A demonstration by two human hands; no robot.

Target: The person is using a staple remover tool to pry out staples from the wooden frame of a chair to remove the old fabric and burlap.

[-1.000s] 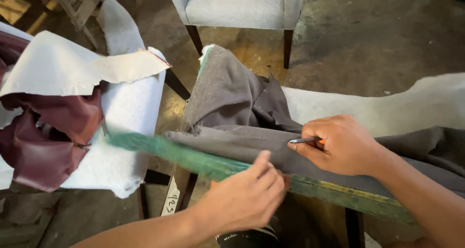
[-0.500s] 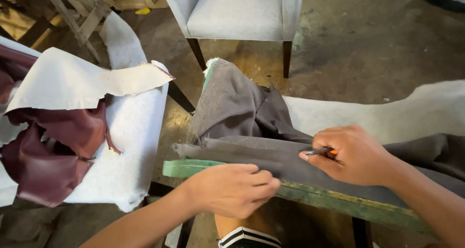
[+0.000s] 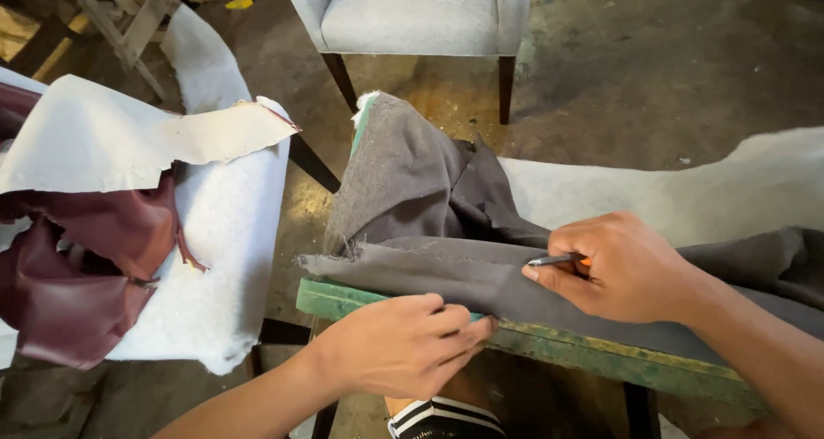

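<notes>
Lower centre of the frame: the left hand [image 3: 403, 353] presses down on the folded edge of the grey fabric [image 3: 446, 276], fingers curled together over the cloth where it wraps the green wooden rail [image 3: 601, 353]. To its right, the right hand [image 3: 622, 267] has its grip clamped on a thin metal tool [image 3: 556, 260] with an orange handle end, tip pointing left and lying against the fabric. The fabric runs from the frayed edge at centre left across the rail to the right edge, and bunches up toward the middle of the frame. At left, dark red leather [image 3: 77, 267] lies on white padding [image 3: 227, 259] beneath a pale sheet [image 3: 112, 139]. A grey upholstered chair [image 3: 412, 14] stands top centre on the concrete floor [image 3: 652, 70].
</notes>
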